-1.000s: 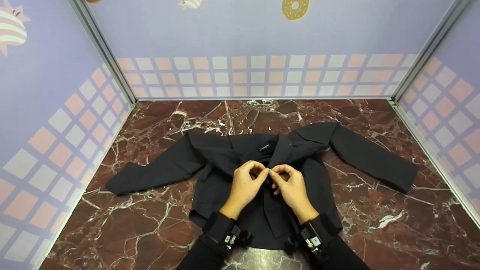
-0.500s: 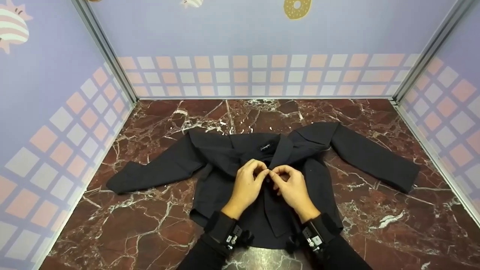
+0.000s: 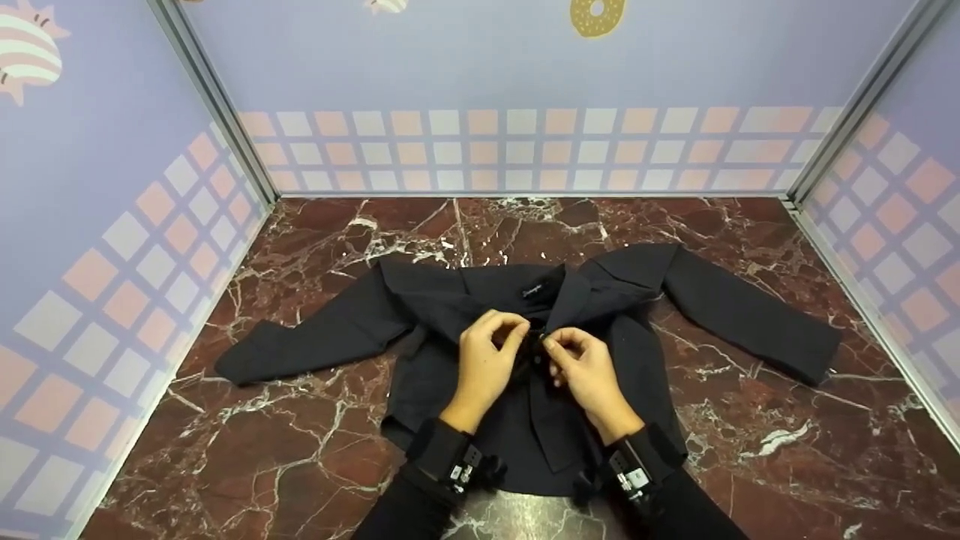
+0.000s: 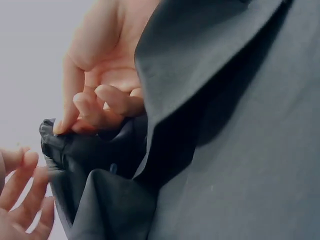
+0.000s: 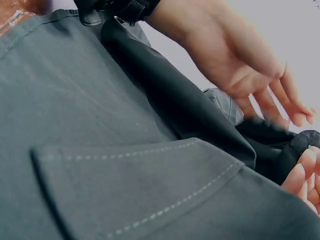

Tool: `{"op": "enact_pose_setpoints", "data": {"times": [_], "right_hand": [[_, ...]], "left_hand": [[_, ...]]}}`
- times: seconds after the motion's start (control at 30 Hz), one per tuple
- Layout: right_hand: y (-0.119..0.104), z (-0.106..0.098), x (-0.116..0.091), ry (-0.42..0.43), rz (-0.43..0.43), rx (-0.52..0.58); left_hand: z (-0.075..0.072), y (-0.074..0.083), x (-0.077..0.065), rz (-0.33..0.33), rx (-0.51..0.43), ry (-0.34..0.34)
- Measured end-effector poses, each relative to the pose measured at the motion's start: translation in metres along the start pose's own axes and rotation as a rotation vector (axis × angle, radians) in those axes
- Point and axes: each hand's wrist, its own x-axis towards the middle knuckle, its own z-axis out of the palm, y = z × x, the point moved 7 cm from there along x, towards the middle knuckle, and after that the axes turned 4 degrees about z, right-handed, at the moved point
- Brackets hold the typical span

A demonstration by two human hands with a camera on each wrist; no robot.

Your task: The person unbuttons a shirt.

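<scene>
A dark long-sleeved shirt (image 3: pixel 435 375) lies spread on the tabletop, its collar at the far side with a small label (image 3: pixel 532 290) inside. My right hand (image 3: pixel 589 375) pinches the front edge of the shirt between thumb and fingers; in the left wrist view this right hand (image 4: pixel 112 75) reaches in from above. Just left of it, my left hand (image 3: pixel 484 367) has its thumb and index tips close together, with no cloth visible between them. The right wrist view shows the left hand (image 5: pixel 225 55) with loosely bent fingers beside the dark fabric. A small button (image 4: pixel 113 168) shows in the fold.
Reddish-brown marbled tabletop (image 3: pixel 300 450) surrounds the shirt. One sleeve (image 3: pixel 315 345) stretches left, the other sleeve (image 3: pixel 750 315) right. Patterned panels, such as the back wall (image 3: pixel 480 75), enclose three sides. Dark straps with small devices (image 3: pixel 630 476) sit on both wrists.
The left hand has drawn slightly left and up, away from the right hand, and a gap now separates their fingertips. The right hand stays nearly in place on the cloth.
</scene>
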Motion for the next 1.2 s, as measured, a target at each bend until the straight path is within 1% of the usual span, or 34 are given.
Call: {"op": "enact_pose_setpoints", "data": {"times": [0.07,0.17,0.23,0.3,0.37,0.53,0.63,0.7,0.8,0.93,1.0,1.1,1.2], "right_hand": [[0.0,0.001,0.0,-0.004,-0.004,0.014],[-0.001,0.003,0.0,-0.009,-0.006,0.028],[0.0,0.003,0.0,-0.009,-0.006,0.034],[0.0,0.002,0.0,-0.01,-0.007,0.038],[0.0,0.002,0.0,-0.011,-0.015,0.04],[-0.001,0.002,0.0,-0.004,-0.051,0.023],[-0.004,0.002,-0.002,-0.004,-0.069,0.007],[-0.006,0.002,-0.003,-0.012,-0.072,-0.002],[-0.009,0.0,-0.004,-0.01,-0.073,-0.017],[-0.012,-0.003,-0.005,0.029,-0.106,-0.052],[-0.013,-0.005,-0.005,0.06,-0.132,-0.077],[-0.015,-0.01,-0.004,0.115,-0.144,-0.093],[-0.015,-0.021,-0.001,0.203,-0.121,-0.053]], "left_hand": [[-0.002,0.005,0.0,0.053,0.068,0.005],[0.001,0.01,-0.001,0.111,0.189,-0.032],[0.004,0.011,-0.003,0.122,0.245,-0.058],[0.007,0.01,-0.004,0.112,0.271,-0.08],[0.008,0.009,-0.004,0.082,0.258,-0.095],[0.011,0.004,-0.004,-0.005,0.174,-0.137],[0.012,0.001,-0.004,-0.028,0.148,-0.154],[0.012,0.0,-0.004,-0.02,0.145,-0.157],[0.013,0.003,-0.004,0.027,0.171,-0.16],[0.015,0.008,-0.005,0.099,0.222,-0.171],[0.015,0.009,-0.005,0.117,0.235,-0.164],[0.011,0.007,-0.003,0.126,0.23,-0.12],[0.001,0.003,0.001,0.124,0.191,-0.033]]}}
